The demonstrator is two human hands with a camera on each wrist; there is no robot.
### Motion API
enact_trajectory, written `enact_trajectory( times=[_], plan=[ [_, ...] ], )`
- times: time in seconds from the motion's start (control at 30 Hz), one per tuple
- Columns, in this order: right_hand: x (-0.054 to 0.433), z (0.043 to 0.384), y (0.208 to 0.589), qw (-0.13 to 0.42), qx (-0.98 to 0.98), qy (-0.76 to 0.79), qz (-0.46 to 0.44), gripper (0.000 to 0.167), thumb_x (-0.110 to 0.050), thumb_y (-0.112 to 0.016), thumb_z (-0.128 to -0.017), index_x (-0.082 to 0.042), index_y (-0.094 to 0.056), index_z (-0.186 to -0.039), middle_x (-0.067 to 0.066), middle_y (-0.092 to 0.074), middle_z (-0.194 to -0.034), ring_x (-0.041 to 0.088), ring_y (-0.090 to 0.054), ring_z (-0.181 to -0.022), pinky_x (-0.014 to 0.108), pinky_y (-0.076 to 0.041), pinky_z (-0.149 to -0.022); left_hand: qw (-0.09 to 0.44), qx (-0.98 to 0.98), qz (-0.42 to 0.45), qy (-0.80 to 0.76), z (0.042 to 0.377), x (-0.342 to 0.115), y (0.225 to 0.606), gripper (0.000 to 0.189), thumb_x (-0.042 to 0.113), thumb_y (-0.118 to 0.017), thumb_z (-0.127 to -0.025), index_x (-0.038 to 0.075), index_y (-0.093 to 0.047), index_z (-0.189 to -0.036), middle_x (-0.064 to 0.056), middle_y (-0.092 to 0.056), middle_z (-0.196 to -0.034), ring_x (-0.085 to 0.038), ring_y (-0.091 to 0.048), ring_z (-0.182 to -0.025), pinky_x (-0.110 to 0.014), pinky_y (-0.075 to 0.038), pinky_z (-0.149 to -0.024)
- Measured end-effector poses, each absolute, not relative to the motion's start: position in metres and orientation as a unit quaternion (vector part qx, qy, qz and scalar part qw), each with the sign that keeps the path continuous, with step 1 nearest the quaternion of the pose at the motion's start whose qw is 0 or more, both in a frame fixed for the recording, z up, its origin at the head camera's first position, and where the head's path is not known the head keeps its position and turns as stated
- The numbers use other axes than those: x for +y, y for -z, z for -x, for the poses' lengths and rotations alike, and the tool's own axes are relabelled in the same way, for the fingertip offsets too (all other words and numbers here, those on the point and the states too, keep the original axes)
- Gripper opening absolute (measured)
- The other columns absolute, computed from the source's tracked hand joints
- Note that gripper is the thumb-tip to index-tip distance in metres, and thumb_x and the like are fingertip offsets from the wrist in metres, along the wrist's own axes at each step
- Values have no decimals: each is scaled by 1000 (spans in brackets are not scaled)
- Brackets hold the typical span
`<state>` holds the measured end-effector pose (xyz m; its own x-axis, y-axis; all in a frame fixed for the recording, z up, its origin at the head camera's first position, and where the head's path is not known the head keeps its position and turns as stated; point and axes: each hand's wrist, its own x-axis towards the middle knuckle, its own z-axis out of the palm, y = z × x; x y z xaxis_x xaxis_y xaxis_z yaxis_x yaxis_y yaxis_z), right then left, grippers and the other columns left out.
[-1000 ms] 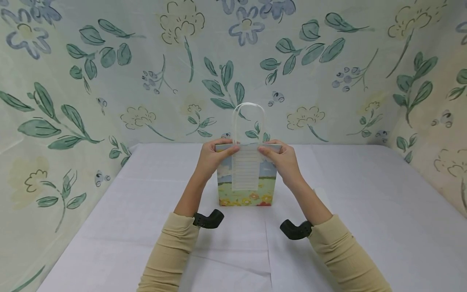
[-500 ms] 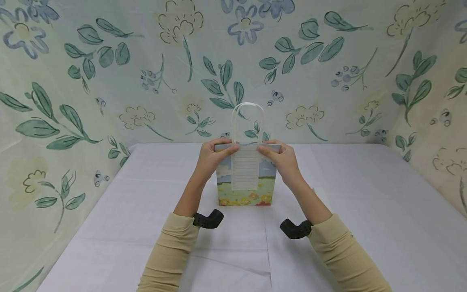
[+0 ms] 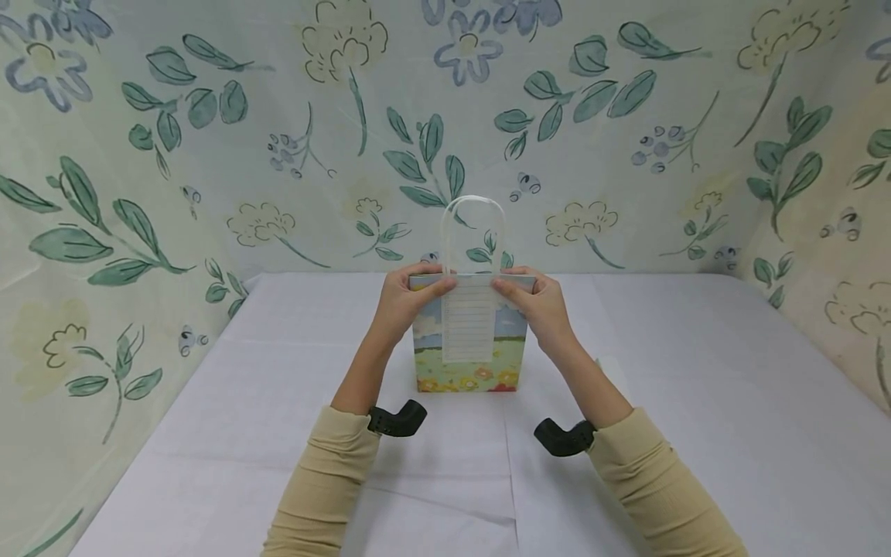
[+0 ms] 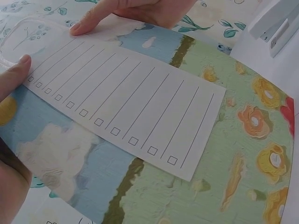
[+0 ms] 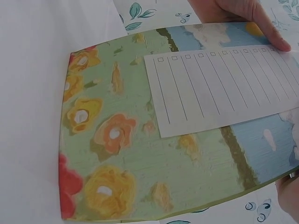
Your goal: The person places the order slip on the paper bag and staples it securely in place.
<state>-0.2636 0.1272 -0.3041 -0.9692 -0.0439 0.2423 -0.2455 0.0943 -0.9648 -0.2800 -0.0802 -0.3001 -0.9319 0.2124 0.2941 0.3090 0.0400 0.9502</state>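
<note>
A paper gift bag (image 3: pixel 508 363) printed with flowers, a green field and blue sky stands upright on the white cloth. Against its front lies a lined checklist sheet (image 3: pixel 468 325), with small tick boxes down one side in both wrist views. My left hand (image 3: pixel 404 302) pinches the bag's top left edge, its thumb on the sheet's upper corner and its fingers behind. On the other side, my right hand (image 3: pixel 546 305) grips the top edge likewise, thumb on the opposite upper corner. Between them the white handle (image 3: pixel 476 199) arches up. The fingers behind the bag are mostly hidden.
White cloth (image 3: pixel 278 402) covers the table. Floral fabric (image 3: pixel 278 139) hangs behind and at both sides. Partly hidden by the right forearm is a white object (image 3: pixel 612 371); a white slotted piece (image 4: pixel 275 37) shows in the left wrist view, its kind unclear.
</note>
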Motion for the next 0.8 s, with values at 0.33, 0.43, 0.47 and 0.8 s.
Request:
enact_trajectory(
  times=[0.33,0.43,0.47,0.8],
  plan=[
    [126,262,304,85,-738,-662,-98,23,-32,-68,-80,-18,-62,-96,-17,-67,-81,7,-66,-77,25,-52,-68,25,-715,187,673,281,-81,301,34,18,-69,-81,6,-62,-112,-14,-67,-102,-12,-67,-76,-32,-54,-71],
    [126,261,303,83,-737,-663,-98,22,-32,-69,-80,-18,-62,-96,-17,-67,-81,7,-66,-77,25,-52,-68,29,-715,192,671,281,-82,302,34,20,-69,-81,7,-63,-112,-14,-67,-103,-13,-67,-76,-32,-54,-71],
    [126,261,303,82,-737,-664,-97,21,-32,-69,-80,-19,-61,-96,-17,-67,-81,7,-66,-76,25,-52,-68,30,-716,193,670,281,-82,302,34,21,-69,-81,7,-63,-111,-13,-67,-103,-13,-67,-76,-32,-54,-71],
    [127,261,302,78,-736,-663,-108,12,-27,-66,-83,-22,-59,-91,-18,-67,-81,5,-65,-76,24,-52,-68,36,-716,179,673,281,-81,301,35,22,-69,-80,7,-64,-112,-15,-67,-105,-12,-68,-77,-32,-55,-72]
  ],
)
